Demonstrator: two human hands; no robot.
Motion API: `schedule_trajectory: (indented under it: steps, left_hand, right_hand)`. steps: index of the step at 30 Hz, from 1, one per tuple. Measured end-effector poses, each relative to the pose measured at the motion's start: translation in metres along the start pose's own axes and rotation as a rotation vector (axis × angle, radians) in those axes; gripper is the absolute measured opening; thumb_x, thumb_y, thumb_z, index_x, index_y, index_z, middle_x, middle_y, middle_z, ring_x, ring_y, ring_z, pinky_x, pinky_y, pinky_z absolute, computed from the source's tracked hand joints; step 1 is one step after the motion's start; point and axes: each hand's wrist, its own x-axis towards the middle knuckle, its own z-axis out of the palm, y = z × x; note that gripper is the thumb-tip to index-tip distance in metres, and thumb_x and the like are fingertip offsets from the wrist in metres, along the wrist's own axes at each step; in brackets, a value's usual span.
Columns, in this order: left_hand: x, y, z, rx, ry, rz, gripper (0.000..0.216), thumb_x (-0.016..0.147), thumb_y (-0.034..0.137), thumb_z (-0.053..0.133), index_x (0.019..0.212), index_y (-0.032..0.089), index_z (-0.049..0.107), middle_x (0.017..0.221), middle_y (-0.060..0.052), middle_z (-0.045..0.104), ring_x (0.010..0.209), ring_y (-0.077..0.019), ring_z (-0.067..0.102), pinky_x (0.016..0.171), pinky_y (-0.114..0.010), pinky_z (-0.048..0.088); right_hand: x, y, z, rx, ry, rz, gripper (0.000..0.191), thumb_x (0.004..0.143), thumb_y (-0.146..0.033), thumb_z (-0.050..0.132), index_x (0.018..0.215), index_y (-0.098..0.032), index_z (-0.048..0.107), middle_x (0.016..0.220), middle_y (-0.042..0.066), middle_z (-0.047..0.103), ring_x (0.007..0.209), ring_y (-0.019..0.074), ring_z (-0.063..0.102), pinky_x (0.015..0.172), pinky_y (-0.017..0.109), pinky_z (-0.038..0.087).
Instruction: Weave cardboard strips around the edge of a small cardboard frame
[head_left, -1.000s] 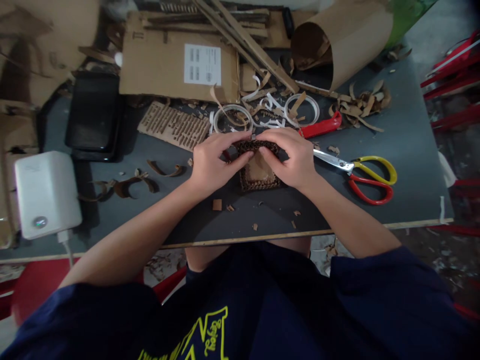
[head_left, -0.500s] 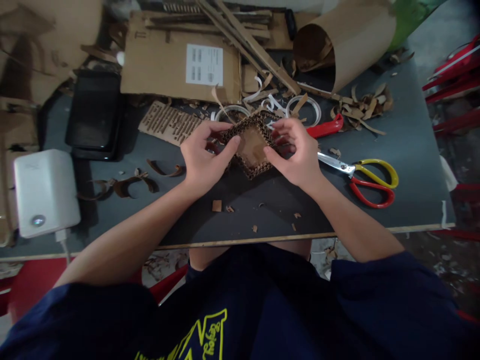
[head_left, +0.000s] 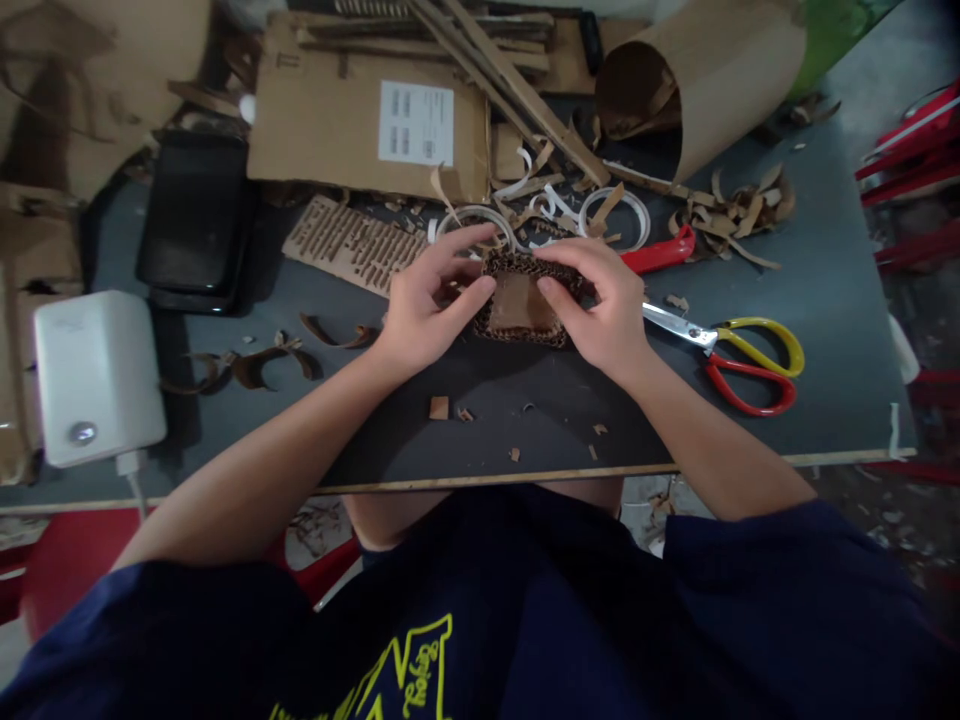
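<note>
Between my hands is a small square cardboard tray with a flat brown base and a raised rim of corrugated strips. My left hand holds it at the left side, thumb on the rim and the fingers curled behind. On the right, my right hand grips the tray's far corner, its thumb reaching over the base and its fingertips at the back rim. Scissors with one yellow and one red handle lie just right of my right hand. A red-handled tool rests behind it.
Two tape rolls sit behind the tray among paper curls. A ridged cardboard piece lies left of them. Further back are a flattened box, cardboard strips and a cardboard tube. A white power bank and black case stand left.
The tray has turned from a diamond angle to lie nearly square to me. Both hands have shifted with it, my right fingers moving onto its back rim. The view has shifted slightly.
</note>
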Motion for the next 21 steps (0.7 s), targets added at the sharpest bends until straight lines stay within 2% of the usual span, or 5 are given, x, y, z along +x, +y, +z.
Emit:
schedule_trajectory:
  steps: [4, 10, 13, 16, 21]
  left_hand:
    - [0.001, -0.004, 0.003, -0.067, -0.012, -0.015, 0.048, 0.094, 0.059, 0.062, 0.13, 0.028, 0.064, 0.082, -0.002, 0.069, 0.059, -0.0113, 0.063, 0.051, -0.022, 0.052]
    - [0.008, -0.031, 0.003, -0.189, 0.298, -0.031, 0.043, 0.096, 0.061, 0.058, 0.124, 0.029, 0.063, 0.071, 0.001, 0.056, 0.06, -0.0118, 0.06, 0.054, -0.023, 0.051]
    - [0.01, -0.039, 0.002, -0.225, 0.342, -0.046, 0.038, 0.093, 0.06, 0.064, 0.113, 0.028, 0.066, 0.073, 0.002, 0.055, 0.062, -0.011, 0.059, 0.056, -0.022, 0.05]
    - [0.008, -0.035, 0.003, -0.27, 0.27, -0.049, 0.036, 0.09, 0.059, 0.069, 0.108, 0.028, 0.068, 0.079, 0.001, 0.06, 0.066, -0.0114, 0.061, 0.061, -0.023, 0.052]
    - [0.005, -0.027, 0.004, -0.291, 0.189, -0.047, 0.034, 0.094, 0.055, 0.064, 0.11, 0.027, 0.073, 0.093, -0.002, 0.067, 0.085, -0.0173, 0.068, 0.072, -0.028, 0.057]
  right_hand:
    - [-0.002, -0.001, -0.001, 0.031, 0.024, -0.028, 0.047, 0.096, -0.047, 0.055, 0.14, -0.032, 0.053, 0.14, 0.009, 0.062, 0.127, 0.0283, 0.062, 0.104, 0.047, 0.055]
    - [-0.002, 0.003, -0.004, 0.075, 0.176, 0.067, 0.07, 0.1, -0.053, 0.041, 0.16, -0.042, 0.006, 0.158, 0.005, 0.039, 0.141, 0.0252, 0.05, 0.106, 0.041, 0.054]
    - [0.0, 0.003, -0.006, 0.127, 0.131, 0.039, 0.082, 0.095, -0.063, 0.044, 0.16, -0.043, -0.003, 0.161, 0.005, 0.035, 0.143, 0.0282, 0.047, 0.107, 0.045, 0.054]
    - [0.001, 0.002, -0.006, 0.142, 0.0, 0.002, 0.112, 0.079, -0.074, 0.062, 0.16, -0.041, -0.008, 0.167, 0.007, 0.026, 0.147, 0.0354, 0.042, 0.108, 0.052, 0.052]
    - [0.0, 0.006, -0.003, 0.08, -0.158, -0.028, 0.116, 0.075, -0.066, 0.074, 0.161, -0.035, 0.003, 0.147, 0.013, 0.053, 0.134, 0.0361, 0.054, 0.098, 0.052, 0.056]
